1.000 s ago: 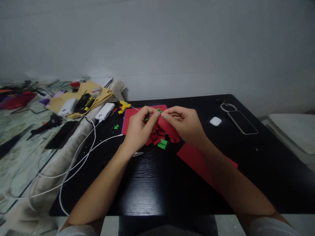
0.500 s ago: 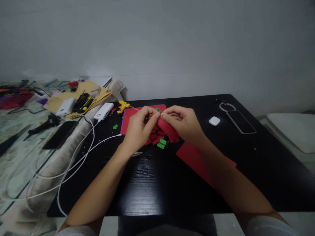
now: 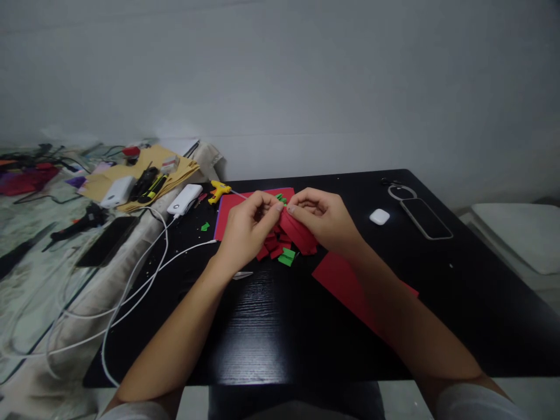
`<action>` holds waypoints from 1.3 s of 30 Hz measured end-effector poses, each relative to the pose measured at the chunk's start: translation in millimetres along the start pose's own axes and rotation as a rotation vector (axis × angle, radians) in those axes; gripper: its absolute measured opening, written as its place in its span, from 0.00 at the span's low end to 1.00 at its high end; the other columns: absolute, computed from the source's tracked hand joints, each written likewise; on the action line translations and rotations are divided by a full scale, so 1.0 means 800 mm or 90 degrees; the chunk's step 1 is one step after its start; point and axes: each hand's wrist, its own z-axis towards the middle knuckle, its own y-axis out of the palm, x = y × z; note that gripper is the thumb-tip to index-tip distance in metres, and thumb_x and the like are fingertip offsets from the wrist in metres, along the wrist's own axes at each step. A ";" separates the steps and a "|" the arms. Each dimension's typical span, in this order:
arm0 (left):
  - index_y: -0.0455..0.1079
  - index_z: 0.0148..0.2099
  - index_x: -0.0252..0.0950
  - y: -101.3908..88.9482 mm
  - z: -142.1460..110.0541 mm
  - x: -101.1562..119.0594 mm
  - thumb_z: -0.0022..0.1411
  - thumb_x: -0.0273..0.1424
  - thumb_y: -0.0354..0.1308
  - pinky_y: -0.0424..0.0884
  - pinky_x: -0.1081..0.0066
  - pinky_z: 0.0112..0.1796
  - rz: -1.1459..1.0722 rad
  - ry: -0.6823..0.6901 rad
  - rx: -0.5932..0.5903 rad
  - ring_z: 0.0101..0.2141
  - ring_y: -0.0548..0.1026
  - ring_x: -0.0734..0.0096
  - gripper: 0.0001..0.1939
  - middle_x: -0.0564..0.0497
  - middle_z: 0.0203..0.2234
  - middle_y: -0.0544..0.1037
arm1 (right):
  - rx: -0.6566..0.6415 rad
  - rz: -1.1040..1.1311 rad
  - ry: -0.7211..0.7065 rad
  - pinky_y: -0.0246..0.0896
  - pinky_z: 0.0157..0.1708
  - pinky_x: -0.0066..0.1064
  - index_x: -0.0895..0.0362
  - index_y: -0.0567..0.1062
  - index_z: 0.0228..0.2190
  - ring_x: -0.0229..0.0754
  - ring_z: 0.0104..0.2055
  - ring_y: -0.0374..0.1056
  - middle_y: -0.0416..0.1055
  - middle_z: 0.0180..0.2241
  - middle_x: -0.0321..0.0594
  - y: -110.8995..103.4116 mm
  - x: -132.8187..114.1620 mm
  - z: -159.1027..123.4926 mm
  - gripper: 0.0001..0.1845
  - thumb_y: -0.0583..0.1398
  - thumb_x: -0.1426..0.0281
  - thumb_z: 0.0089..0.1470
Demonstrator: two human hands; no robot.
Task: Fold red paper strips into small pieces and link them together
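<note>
Both hands meet over the middle of the black table, thumbs and forefingers pinched together. My right hand (image 3: 326,219) is closed on the top of a folded red paper piece (image 3: 298,233), which hangs down below its fingers. The fingertips of my left hand (image 3: 249,224) pinch at the same upper edge of that piece, touching or nearly touching the right ones. Beneath lie several cut red paper pieces (image 3: 274,246) and a folded green piece (image 3: 287,257). Scissors (image 3: 242,275) show only a blade tip beside my left wrist. Part of a red sheet (image 3: 350,286) lies under my right forearm.
A yellow glue gun (image 3: 219,191) and a white power bank (image 3: 185,199) with a cable stand at the back left. A phone (image 3: 426,219) and a white earbud case (image 3: 379,217) lie to the right. Cluttered tools and envelopes (image 3: 188,169) fill the left side.
Almost nothing differs. Both hands keep their pinch on the red paper piece, with only a slight shift of the fingers and a small movement of the view.
</note>
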 end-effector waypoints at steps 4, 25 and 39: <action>0.71 0.36 0.36 -0.001 0.000 0.000 0.66 0.38 0.57 0.65 0.74 0.27 -0.020 -0.008 0.004 0.26 0.68 0.75 0.11 0.53 0.25 0.72 | 0.000 0.012 0.000 0.68 0.29 0.29 0.57 0.76 0.28 0.37 0.28 0.70 0.75 0.26 0.36 0.001 0.001 -0.001 0.07 0.66 0.66 0.50; 0.70 0.36 0.36 0.000 0.001 -0.001 0.67 0.39 0.57 0.66 0.73 0.27 -0.070 -0.017 0.008 0.25 0.68 0.76 0.11 0.54 0.25 0.71 | -0.012 0.010 -0.017 0.70 0.33 0.32 0.56 0.77 0.29 0.38 0.30 0.71 0.75 0.28 0.36 -0.003 -0.002 -0.002 0.06 0.66 0.67 0.52; 0.70 0.46 0.36 0.002 0.000 -0.006 0.61 0.30 0.64 0.69 0.76 0.30 -0.126 0.028 0.060 0.32 0.73 0.75 0.11 0.49 0.36 0.76 | 0.046 0.042 -0.054 0.72 0.39 0.32 0.57 0.77 0.30 0.38 0.34 0.74 0.77 0.31 0.38 -0.003 0.007 0.004 0.06 0.67 0.70 0.49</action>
